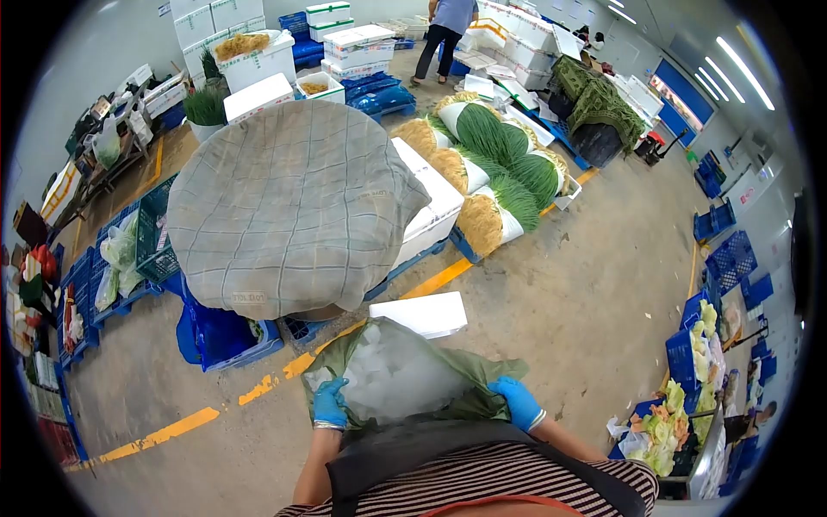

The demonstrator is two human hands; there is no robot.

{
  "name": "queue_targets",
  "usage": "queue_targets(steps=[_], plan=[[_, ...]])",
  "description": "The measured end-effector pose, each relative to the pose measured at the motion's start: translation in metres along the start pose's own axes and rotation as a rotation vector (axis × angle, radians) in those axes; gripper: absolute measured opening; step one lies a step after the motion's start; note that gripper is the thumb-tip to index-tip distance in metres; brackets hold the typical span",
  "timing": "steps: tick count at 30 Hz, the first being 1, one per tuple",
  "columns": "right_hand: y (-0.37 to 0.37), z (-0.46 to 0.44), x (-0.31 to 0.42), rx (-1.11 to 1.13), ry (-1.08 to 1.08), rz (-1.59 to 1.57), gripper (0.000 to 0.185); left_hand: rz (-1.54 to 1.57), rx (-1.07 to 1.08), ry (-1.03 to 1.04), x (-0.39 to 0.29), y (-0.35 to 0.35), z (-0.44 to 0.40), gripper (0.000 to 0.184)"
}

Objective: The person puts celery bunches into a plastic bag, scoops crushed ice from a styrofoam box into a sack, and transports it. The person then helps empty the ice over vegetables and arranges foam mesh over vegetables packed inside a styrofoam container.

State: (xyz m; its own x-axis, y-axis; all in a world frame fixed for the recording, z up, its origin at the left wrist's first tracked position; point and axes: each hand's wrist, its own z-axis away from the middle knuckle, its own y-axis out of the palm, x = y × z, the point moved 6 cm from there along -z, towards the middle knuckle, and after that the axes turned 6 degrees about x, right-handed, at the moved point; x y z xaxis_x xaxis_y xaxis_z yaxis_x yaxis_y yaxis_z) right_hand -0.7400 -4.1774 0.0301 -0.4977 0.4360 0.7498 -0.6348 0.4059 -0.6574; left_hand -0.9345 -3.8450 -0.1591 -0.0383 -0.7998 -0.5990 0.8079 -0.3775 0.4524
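Observation:
Low in the head view, a dark green plastic bag (474,370) lies spread open in front of my body. Whitish, translucent lumps that look like ice (392,375) fill its mouth. My left hand (330,402), in a blue glove, is closed on the bag's left edge. At the opposite edge, my right hand (519,401), also gloved in blue, grips the gathered plastic. Just beyond the bag is a white foam box or lid (426,314). The bag's lower part is hidden by my dark apron.
A checked cloth (293,207) covers a large round stack ahead. Bundles of green stalks with pale roots (495,164) lie beyond, right of white foam boxes (422,202). A blue crate (241,345) stands front left. Another person (448,34) stands at the back.

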Motion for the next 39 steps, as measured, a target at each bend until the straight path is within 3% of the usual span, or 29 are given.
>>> queue_targets(steps=[7, 10, 13, 19, 20, 26, 29, 36, 39], plan=[[-0.010, 0.020, -0.012, -0.003, 0.125, -0.150, 0.021, -0.038, -0.007, 0.026, 0.007, 0.024, 0.001, 0.010], [-0.014, 0.027, -0.009, -0.067, -0.019, 0.050, 0.020, -0.064, 0.010, 0.016, 0.008, 0.031, 0.000, 0.010], [-0.019, 0.031, -0.005, -0.046, 0.086, -0.053, 0.020, -0.067, 0.041, 0.002, 0.010, 0.037, 0.004, 0.009], [-0.011, 0.042, -0.029, -0.063, -0.080, 0.185, 0.015, -0.076, 0.033, 0.024, 0.016, 0.037, 0.000, 0.011], [-0.007, 0.045, -0.042, -0.092, -0.028, 0.085, 0.014, -0.086, 0.035, 0.026, 0.016, 0.036, 0.000, 0.011], [-0.016, 0.043, -0.010, -0.042, -0.066, 0.076, 0.020, -0.074, 0.016, 0.025, 0.010, 0.042, 0.007, 0.012], [-0.004, 0.050, -0.027, -0.067, -0.088, 0.043, 0.036, -0.103, 0.053, 0.014, 0.009, 0.039, 0.000, 0.013], [-0.002, 0.056, 0.004, -0.105, 0.003, 0.056, 0.038, -0.125, 0.144, -0.036, 0.002, 0.038, -0.018, 0.016], [0.007, 0.062, 0.000, -0.157, 0.042, 0.047, 0.036, -0.148, 0.100, -0.062, -0.002, 0.043, -0.022, 0.003]])
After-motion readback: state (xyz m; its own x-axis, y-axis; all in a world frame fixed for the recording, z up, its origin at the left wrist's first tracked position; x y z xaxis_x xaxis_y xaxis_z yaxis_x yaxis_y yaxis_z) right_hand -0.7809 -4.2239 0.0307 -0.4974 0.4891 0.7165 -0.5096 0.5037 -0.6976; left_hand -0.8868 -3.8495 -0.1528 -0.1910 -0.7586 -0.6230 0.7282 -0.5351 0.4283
